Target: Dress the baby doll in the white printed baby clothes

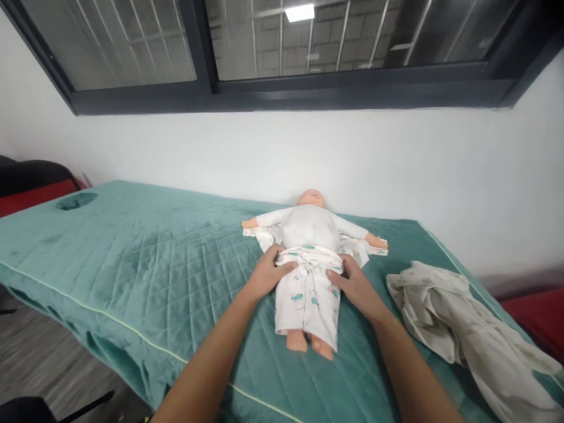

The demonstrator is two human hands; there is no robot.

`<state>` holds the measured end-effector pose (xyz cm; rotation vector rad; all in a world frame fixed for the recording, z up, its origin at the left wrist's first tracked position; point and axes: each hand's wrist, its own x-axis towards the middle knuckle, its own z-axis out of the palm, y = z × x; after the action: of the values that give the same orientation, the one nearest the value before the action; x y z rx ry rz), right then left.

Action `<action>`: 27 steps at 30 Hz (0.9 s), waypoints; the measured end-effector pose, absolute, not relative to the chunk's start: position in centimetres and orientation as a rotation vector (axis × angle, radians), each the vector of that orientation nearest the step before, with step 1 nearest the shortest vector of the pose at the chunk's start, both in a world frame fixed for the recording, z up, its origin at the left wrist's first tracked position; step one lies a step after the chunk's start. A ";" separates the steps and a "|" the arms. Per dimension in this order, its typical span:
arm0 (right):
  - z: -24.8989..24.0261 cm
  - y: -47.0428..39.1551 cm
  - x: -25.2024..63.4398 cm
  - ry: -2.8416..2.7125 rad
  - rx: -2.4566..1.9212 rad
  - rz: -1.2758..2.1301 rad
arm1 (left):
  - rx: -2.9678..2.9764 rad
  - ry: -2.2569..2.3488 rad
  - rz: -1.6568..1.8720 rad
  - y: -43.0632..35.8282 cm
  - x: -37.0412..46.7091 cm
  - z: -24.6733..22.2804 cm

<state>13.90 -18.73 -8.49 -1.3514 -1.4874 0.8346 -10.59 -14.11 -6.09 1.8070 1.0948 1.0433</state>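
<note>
A baby doll (pixel 311 226) lies on its back on the green quilted bed cover, head toward the wall and arms spread wide. White pants (pixel 308 294) with small teal prints cover its legs up to the waist, and its bare feet stick out below the hems. My left hand (pixel 268 273) grips the waistband on the left side, thumb on top. On the right side my right hand (pixel 352 282) pinches the same waistband. A printed white shirt (pixel 267 236) is spread open beneath the doll's back and arms.
A crumpled off-white cloth (pixel 458 329) lies on the bed cover (pixel 154 252) at right. The bed has a round hole (pixel 77 201) at far left. A white wall (pixel 198 150) and a dark-framed window (pixel 282 94) stand behind. Red and black furniture (pixel 35 182) shows at left.
</note>
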 end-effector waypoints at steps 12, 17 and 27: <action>-8.1 -19.3 12.4 -1.517 -1.667 0.325 | 1.576 1.217 1.084 -20.3 -11.2 -7.2; -7.6 -21.0 11.9 -1.491 -1.457 0.397 | 1.611 1.141 1.073 -23.4 -11.0 -7.6; -4.2 -31.1 10.4 -1.879 -1.533 0.776 | 1.734 1.145 1.018 -23.1 -11.1 -6.4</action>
<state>10.44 -31.10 -4.16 -1.5325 -1.8788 0.7764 -11.07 -23.05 -6.41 1.7341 1.1453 1.0182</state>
